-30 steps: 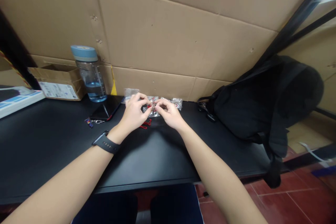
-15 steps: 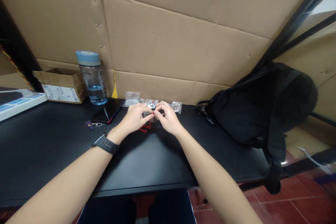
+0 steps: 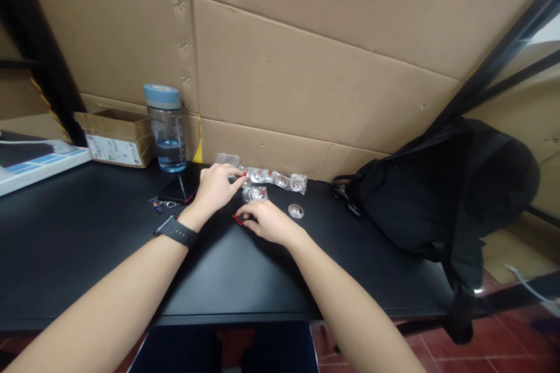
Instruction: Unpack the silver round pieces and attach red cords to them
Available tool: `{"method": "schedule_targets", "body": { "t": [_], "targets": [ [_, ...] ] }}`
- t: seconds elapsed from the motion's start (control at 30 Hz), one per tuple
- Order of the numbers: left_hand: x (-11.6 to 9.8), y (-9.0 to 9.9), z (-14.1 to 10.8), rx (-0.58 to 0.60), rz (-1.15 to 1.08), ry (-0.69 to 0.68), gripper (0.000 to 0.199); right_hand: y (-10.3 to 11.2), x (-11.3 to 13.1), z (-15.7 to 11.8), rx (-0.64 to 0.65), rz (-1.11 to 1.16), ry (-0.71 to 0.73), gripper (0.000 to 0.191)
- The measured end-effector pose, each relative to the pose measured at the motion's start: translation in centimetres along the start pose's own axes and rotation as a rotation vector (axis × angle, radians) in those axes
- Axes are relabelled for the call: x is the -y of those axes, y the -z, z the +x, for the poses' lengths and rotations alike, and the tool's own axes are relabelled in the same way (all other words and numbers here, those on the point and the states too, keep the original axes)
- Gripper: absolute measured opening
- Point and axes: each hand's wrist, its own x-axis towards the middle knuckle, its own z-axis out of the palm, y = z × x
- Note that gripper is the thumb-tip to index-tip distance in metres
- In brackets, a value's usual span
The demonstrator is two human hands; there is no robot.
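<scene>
My left hand [image 3: 219,186], with a black watch on its wrist, is closed at the left end of a row of small clear packets [image 3: 280,180] holding round silvery pieces. A small red thing shows at its fingertips. Nearer to me, my right hand [image 3: 266,220] has its thumb and forefinger at a red cord [image 3: 237,220], pinched together. Just beyond that hand lie more wrapped pieces [image 3: 255,194]. To its right a bare round disc [image 3: 296,211] rests flat on the black table.
A phone [image 3: 177,189] with a charm, a blue-lidded bottle [image 3: 168,128] and a small cardboard box [image 3: 116,143] stand at the left. A white power strip [image 3: 44,168] lies further left. A black backpack [image 3: 406,186] sits at the right, before a cardboard wall [image 3: 280,81].
My hands have come apart. The right moved nearer to me, to the red cord; the left stays by the packets. The bare disc and wrapped pieces now show, and the view has shifted slightly.
</scene>
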Motion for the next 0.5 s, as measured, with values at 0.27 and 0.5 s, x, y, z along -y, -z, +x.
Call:
{"method": "schedule_targets", "body": {
  "t": [0.27,0.5],
  "targets": [
    [-0.33,0.14,0.02,-0.002,0.008,0.006,0.019,-0.69,0.88,0.60,0.035,-0.074,0.079,0.023],
    [-0.91,0.31,-0.14,0.040,0.009,0.024,0.019,-0.21,0.80,0.06,0.103,-0.114,0.032,0.035]
  ]
}}
